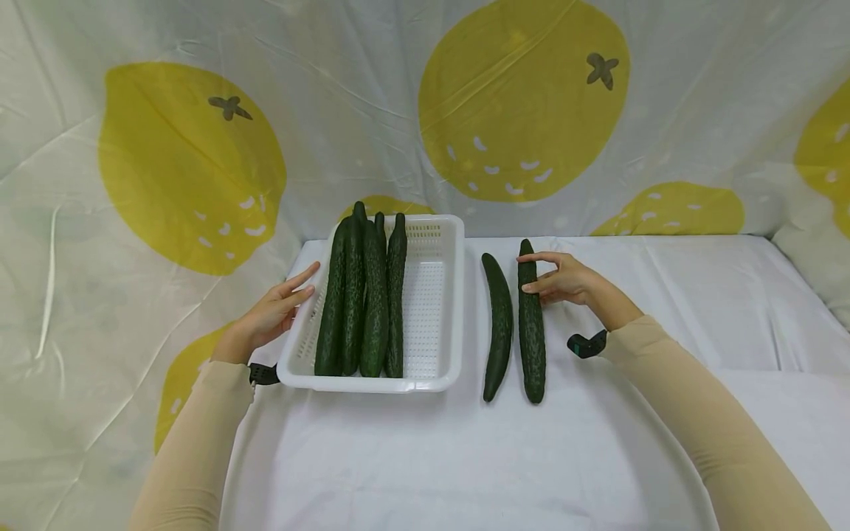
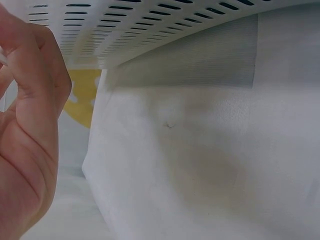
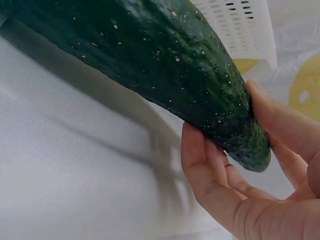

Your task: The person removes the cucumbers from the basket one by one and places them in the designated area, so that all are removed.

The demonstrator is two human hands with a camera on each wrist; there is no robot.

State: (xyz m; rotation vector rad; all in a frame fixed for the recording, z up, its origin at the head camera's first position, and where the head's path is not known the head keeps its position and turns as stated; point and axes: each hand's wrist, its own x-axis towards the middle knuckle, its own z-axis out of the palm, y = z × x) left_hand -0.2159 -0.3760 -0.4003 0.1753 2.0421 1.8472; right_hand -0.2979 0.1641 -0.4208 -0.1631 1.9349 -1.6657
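Observation:
In the head view my right hand [image 1: 564, 282] grips a long dark green cucumber [image 1: 531, 339] near its far end. The right wrist view shows its thumb and fingers [image 3: 200, 170] pinching the bumpy cucumber [image 3: 185, 65] from both sides near the tip. A second, slightly curved cucumber [image 1: 498, 332] lies just left of it on the white cloth. My left hand [image 1: 268, 313] is at the left side of a white plastic basket [image 1: 454, 317], its fingers extended, fingertips right at the rim. Several cucumbers [image 1: 375, 310] lie lengthwise in the basket's left part, their far ends over the back rim.
The table is covered in white cloth [image 1: 412, 457]. Behind it hangs a curtain [image 1: 358, 110] printed with yellow lemons, which also runs along the left side. Black wrist-worn devices [image 1: 587, 344] show beside both wrists.

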